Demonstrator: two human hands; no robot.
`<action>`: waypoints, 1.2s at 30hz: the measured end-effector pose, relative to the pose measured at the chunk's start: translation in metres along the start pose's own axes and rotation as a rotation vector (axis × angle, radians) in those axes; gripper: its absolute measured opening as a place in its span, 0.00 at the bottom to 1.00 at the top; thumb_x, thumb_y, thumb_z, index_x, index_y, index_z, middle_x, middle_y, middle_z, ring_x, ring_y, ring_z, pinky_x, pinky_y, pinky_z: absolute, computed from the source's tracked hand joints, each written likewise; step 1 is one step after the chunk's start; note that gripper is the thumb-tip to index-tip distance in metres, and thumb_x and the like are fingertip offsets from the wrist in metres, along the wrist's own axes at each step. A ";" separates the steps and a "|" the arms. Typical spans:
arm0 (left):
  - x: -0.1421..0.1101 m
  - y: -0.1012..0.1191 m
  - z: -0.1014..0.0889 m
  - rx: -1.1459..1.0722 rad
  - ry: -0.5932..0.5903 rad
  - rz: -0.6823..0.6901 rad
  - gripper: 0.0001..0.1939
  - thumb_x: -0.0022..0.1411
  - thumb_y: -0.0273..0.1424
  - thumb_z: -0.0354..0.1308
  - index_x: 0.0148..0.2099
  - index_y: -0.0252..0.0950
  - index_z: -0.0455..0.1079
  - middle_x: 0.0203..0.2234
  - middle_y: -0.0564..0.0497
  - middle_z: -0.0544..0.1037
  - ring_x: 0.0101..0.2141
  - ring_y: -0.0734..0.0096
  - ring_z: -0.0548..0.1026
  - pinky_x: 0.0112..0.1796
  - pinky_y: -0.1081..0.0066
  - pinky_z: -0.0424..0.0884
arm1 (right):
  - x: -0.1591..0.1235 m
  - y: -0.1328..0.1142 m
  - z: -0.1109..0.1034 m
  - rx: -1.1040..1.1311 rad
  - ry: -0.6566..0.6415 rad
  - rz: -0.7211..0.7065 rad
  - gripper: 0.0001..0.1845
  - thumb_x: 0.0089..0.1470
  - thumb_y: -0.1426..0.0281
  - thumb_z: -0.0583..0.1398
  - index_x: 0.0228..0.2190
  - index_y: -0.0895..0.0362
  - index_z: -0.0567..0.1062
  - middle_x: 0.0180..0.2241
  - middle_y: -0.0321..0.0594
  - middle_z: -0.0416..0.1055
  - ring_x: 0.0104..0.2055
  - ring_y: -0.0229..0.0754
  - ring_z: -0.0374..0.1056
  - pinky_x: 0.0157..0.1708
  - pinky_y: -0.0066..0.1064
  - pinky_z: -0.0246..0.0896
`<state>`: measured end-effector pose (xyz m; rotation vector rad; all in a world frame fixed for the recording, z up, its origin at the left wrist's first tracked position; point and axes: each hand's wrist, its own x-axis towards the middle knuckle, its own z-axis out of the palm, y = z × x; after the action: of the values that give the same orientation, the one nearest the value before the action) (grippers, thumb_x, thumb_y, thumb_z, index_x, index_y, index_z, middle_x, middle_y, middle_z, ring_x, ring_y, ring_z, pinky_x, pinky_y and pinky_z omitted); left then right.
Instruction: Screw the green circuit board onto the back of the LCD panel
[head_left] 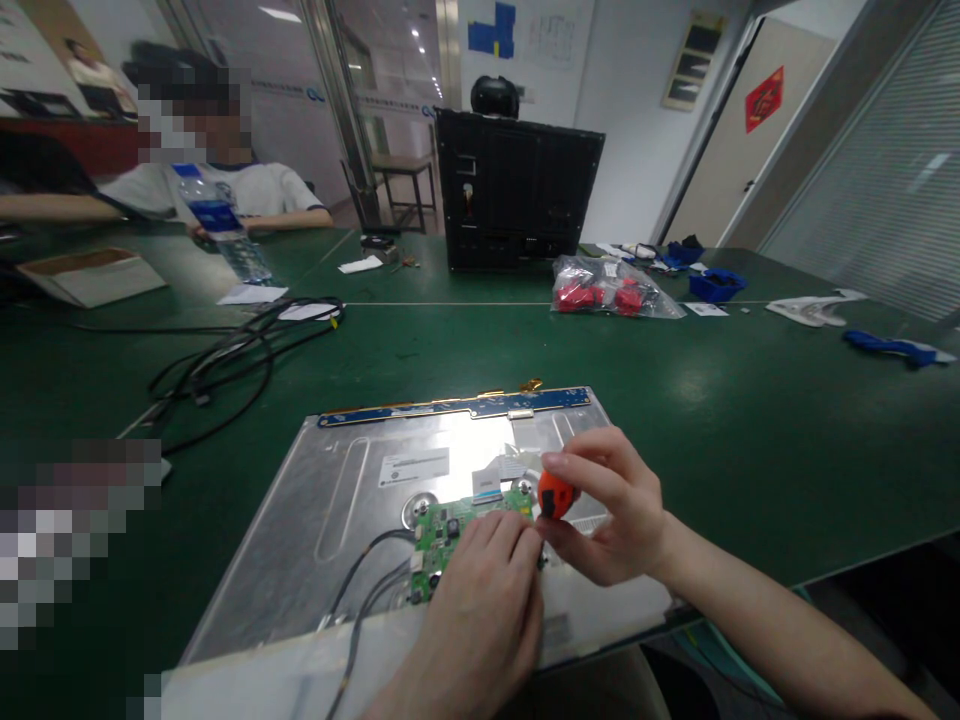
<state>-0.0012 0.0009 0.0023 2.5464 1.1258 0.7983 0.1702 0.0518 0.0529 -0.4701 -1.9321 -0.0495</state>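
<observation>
A metal-backed display panel point(360, 520) lies on the table before me, with a green circuit board point(435, 535) on its back. My left hand point(491, 575) rests over the board, fingers bent and close together near the board's right side. Its fingertips are partly hidden, so what they pinch, if anything, does not show. Between the thumb and fingers of my right hand point(611, 505) is the orange and black handle of a screwdriver point(555, 495), held just above the left fingertips. The shaft cannot be seen. Black cables point(367, 570) run from the board's left side.
A blue circuit strip point(457, 408) lines the panel's far edge. Beyond are coiled black cables point(247, 350), a water bottle point(225, 230), a black monitor-like unit point(517, 190) and a plastic bag with red items point(611, 290). A person point(247, 190) sits across at the left.
</observation>
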 end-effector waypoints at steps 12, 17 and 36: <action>0.000 0.002 -0.002 0.003 0.028 0.018 0.10 0.60 0.18 0.48 0.41 0.37 0.64 0.37 0.45 0.73 0.38 0.54 0.71 0.39 0.53 0.74 | -0.001 0.002 0.003 0.147 0.041 -0.060 0.30 0.55 0.73 0.61 0.59 0.61 0.64 0.40 0.46 0.74 0.40 0.43 0.74 0.33 0.31 0.76; 0.001 0.002 -0.003 0.007 0.038 0.023 0.12 0.60 0.18 0.48 0.42 0.36 0.65 0.38 0.44 0.74 0.39 0.53 0.72 0.40 0.53 0.74 | -0.001 0.002 0.001 0.062 0.033 -0.038 0.25 0.58 0.70 0.61 0.57 0.57 0.68 0.39 0.43 0.71 0.34 0.39 0.72 0.28 0.28 0.73; 0.000 0.002 -0.002 0.006 -0.002 0.009 0.11 0.60 0.18 0.47 0.41 0.37 0.63 0.37 0.45 0.73 0.38 0.53 0.71 0.40 0.52 0.74 | 0.000 0.004 0.004 0.162 0.055 -0.064 0.30 0.57 0.69 0.62 0.59 0.60 0.64 0.36 0.41 0.75 0.33 0.41 0.73 0.28 0.29 0.72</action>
<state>-0.0007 -0.0004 0.0049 2.5578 1.1187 0.7961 0.1681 0.0567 0.0508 -0.2957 -1.8793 0.0520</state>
